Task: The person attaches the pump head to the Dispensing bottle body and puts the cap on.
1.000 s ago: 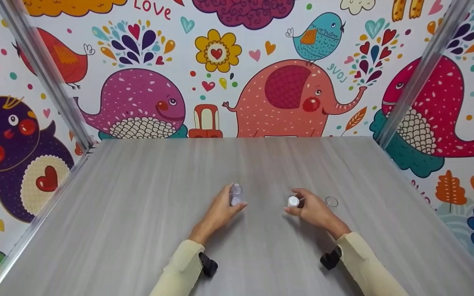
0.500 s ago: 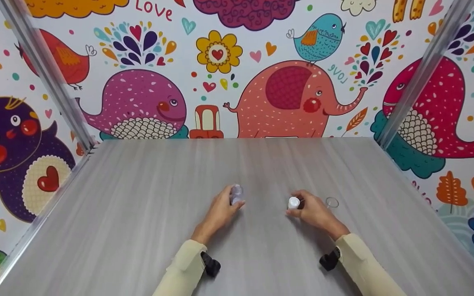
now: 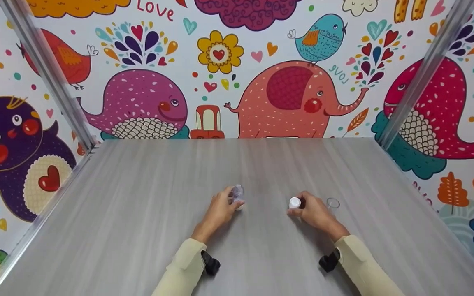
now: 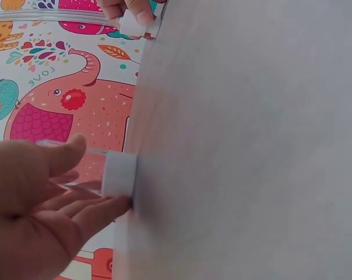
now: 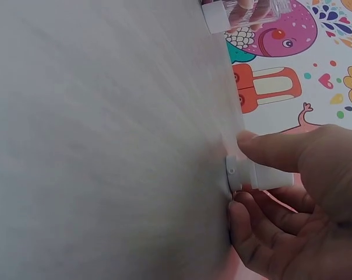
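My left hand (image 3: 220, 209) holds a small clear bottle (image 3: 238, 190) with a white lower part (image 4: 119, 174). That white end stands on the tabletop, and thumb and fingers lie along the bottle's sides. Some way to the right, my right hand (image 3: 316, 212) has thumb and curled fingers around a small white nozzle-like piece (image 3: 294, 202). In the right wrist view the white piece (image 5: 272, 176) has a wider collar at the table; part of it is hidden by fingers. Whether the thumb presses on it is hard to tell.
Just beyond the right hand a clear round cap-like piece (image 3: 333, 203) sits on the grey wood-grain table (image 3: 171, 176). Walls with printed cartoon animals and metal corner posts (image 3: 49, 76) enclose the back and sides. Each wrist wears a black camera.
The left thumb has come slightly inward, and the bottle's white lower end now shows below it. The right hand and white piece have barely moved.
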Action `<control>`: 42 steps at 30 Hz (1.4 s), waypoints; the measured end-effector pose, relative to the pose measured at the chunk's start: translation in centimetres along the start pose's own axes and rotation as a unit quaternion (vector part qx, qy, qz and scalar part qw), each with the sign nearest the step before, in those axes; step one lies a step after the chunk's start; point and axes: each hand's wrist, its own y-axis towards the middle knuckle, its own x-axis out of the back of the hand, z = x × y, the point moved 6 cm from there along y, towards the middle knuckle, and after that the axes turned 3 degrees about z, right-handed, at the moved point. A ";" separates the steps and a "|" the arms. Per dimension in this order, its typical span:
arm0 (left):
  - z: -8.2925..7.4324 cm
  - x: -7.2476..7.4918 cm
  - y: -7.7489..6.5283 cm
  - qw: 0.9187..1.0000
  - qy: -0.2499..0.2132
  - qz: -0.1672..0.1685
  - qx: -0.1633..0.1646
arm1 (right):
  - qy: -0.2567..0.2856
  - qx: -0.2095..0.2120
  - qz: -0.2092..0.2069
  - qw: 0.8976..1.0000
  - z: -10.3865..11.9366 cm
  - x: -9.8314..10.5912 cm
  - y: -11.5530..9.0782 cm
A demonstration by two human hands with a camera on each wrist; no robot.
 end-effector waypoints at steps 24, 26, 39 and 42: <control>-0.3 0.1 0.1 0.999 -0.052 -0.003 -0.011 | 0.002 -0.006 -0.043 0.999 0.2 0.3 0.0; -0.2 0.0 0.2 0.999 -0.053 0.001 -0.002 | 0.000 -0.005 -0.053 0.999 0.2 0.3 0.1; 0.0 0.0 0.1 0.998 -0.060 0.007 0.016 | 0.007 -0.001 -0.080 0.997 0.6 0.6 0.1; 0.0 -0.1 0.0 0.998 -0.065 0.009 0.015 | 0.019 -0.003 -0.086 0.996 0.5 0.6 0.1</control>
